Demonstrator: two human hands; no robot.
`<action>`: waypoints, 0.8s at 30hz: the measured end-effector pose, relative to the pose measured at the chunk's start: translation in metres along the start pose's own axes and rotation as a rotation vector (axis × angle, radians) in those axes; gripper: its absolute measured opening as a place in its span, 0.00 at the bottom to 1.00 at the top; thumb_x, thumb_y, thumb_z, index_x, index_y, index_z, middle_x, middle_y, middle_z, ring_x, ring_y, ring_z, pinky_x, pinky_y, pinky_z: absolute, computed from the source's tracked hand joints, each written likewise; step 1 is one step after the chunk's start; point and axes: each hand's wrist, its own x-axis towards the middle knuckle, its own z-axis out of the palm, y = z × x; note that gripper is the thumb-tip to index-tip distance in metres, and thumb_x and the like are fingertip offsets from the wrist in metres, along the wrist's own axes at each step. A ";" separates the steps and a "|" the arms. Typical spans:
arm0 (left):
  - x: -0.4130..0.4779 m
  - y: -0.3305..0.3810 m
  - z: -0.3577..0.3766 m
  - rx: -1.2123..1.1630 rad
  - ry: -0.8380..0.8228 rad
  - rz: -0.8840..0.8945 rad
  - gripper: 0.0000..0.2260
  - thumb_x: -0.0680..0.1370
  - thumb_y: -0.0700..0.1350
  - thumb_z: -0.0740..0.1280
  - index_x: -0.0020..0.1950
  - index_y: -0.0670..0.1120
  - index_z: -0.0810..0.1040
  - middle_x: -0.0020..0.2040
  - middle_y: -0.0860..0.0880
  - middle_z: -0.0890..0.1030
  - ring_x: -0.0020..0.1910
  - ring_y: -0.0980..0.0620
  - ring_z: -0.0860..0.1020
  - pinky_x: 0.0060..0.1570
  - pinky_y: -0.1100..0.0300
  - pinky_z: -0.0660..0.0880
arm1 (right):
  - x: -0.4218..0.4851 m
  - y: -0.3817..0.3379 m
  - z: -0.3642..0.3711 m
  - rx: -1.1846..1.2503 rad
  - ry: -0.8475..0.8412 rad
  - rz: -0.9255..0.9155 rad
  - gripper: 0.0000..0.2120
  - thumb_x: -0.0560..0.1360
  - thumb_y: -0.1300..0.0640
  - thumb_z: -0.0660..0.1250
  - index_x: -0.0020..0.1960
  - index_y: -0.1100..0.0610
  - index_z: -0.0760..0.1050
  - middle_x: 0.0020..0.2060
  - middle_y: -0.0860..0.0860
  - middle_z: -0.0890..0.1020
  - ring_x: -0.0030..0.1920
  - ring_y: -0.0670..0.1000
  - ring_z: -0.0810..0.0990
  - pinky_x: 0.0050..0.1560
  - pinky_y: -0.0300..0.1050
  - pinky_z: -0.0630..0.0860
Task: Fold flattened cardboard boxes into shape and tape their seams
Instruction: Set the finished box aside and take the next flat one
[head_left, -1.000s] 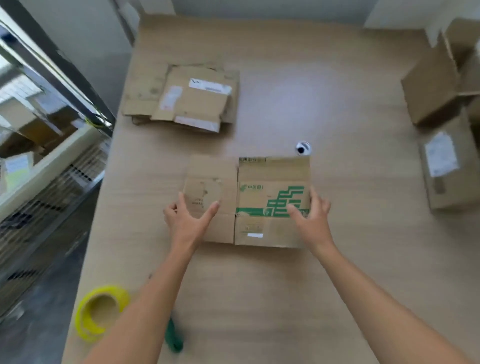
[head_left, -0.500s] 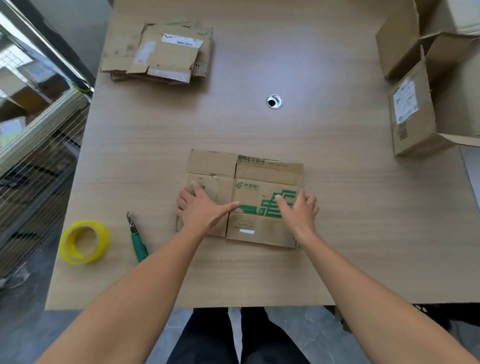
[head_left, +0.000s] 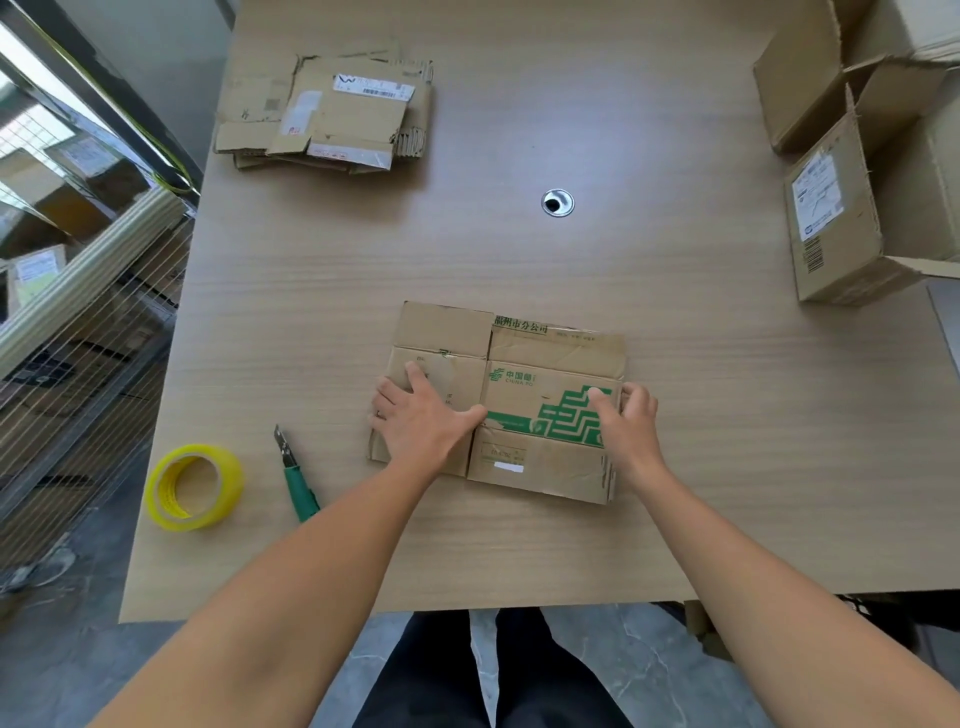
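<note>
A flattened cardboard box (head_left: 540, 358) with green printing lies on the wooden table (head_left: 519, 260) in front of me. My left hand (head_left: 423, 415) rests flat on its left panel, fingers spread, thumb pointing right along the green stripe. My right hand (head_left: 626, 415) is at the box's right edge, thumb on top of the green print and fingers curled round the edge. A roll of yellow tape (head_left: 193, 487) lies near the table's left front corner, with a green-handled box cutter (head_left: 295, 475) beside it.
A stack of flattened boxes (head_left: 332, 111) lies at the far left of the table. Folded-up boxes (head_left: 852, 208) stand at the right edge. A round cable hole (head_left: 557, 202) sits mid-table. A wire-mesh rack (head_left: 67, 312) stands to the left of the table.
The box slid toward me over the table with both hands on it. My right hand moved from lying on the box to curling its fingers round the right edge.
</note>
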 end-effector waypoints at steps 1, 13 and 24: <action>-0.002 -0.002 -0.002 -0.053 0.001 0.021 0.50 0.61 0.74 0.64 0.76 0.51 0.55 0.70 0.35 0.62 0.70 0.35 0.62 0.66 0.37 0.65 | -0.003 -0.001 -0.001 0.075 -0.020 0.009 0.24 0.80 0.46 0.66 0.69 0.56 0.64 0.68 0.54 0.69 0.64 0.51 0.73 0.67 0.51 0.71; -0.023 -0.029 -0.092 -1.183 -0.486 0.503 0.40 0.67 0.50 0.68 0.79 0.54 0.61 0.76 0.47 0.68 0.75 0.43 0.66 0.68 0.42 0.67 | -0.046 -0.086 -0.030 0.620 -0.230 -0.351 0.09 0.80 0.40 0.59 0.57 0.42 0.69 0.52 0.45 0.80 0.52 0.49 0.80 0.50 0.53 0.77; -0.041 -0.033 -0.098 -1.286 -0.411 0.226 0.19 0.78 0.60 0.66 0.68 0.63 0.71 0.66 0.43 0.77 0.56 0.44 0.80 0.48 0.45 0.78 | -0.059 -0.083 -0.021 0.168 -0.357 -0.553 0.24 0.70 0.23 0.63 0.59 0.34 0.75 0.64 0.47 0.62 0.72 0.52 0.64 0.68 0.46 0.75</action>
